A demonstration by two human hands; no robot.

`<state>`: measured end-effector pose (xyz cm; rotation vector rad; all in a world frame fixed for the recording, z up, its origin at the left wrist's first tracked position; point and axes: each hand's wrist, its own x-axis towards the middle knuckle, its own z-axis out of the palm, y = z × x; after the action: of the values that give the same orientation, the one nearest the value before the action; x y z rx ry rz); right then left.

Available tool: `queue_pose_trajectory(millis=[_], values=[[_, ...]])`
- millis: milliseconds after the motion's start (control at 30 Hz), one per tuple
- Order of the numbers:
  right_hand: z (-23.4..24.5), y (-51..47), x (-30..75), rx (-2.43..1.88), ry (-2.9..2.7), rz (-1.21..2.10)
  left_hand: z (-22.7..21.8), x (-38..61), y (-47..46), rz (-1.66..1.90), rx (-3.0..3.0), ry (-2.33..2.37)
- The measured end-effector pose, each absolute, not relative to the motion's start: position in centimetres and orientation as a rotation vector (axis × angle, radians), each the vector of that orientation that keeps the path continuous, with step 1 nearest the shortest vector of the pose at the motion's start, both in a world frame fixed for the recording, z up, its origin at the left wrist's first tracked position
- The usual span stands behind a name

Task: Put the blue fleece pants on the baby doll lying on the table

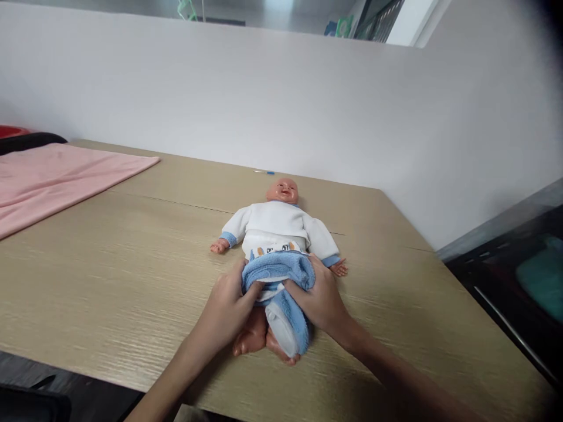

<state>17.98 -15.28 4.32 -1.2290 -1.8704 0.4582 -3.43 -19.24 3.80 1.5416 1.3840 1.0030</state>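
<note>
A baby doll (282, 192) lies on its back on the table, head away from me, in a white top (276, 218) with blue cuffs. Blue terry pants (278, 266) with a pale lining are bunched over its lower body, one leg of them hanging down over a foot. My left hand (231, 296) is closed on the left side of the pants, thumb over the bunched edge. On the other side, my right hand (320, 296) grips the same pants, its thumb pointing inward. The doll's bare feet (250, 337) show below the cloth; its upper legs are hidden.
The wooden table (132, 281) meets a white wall (246, 99) at the back. A pink cloth (57, 176) is spread at the left. Behind the doll's head lies a pen (264, 172). Beyond the table's right edge stands a dark crate-like object (497, 310) holding something teal.
</note>
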Motion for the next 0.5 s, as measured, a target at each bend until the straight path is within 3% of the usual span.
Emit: queue_pose_trajectory(millis=[267, 500], values=[[7.3, -15.0, 17.8, -1.262, -2.023, 0.572, 4.9, -3.3, -19.8, 1.076, 1.503, 1.405], [9.6, -16.9, 16.1, -1.277, -2.185, 0.974, 4.9, -4.8, -23.1, 1.059, 1.349, 1.362]])
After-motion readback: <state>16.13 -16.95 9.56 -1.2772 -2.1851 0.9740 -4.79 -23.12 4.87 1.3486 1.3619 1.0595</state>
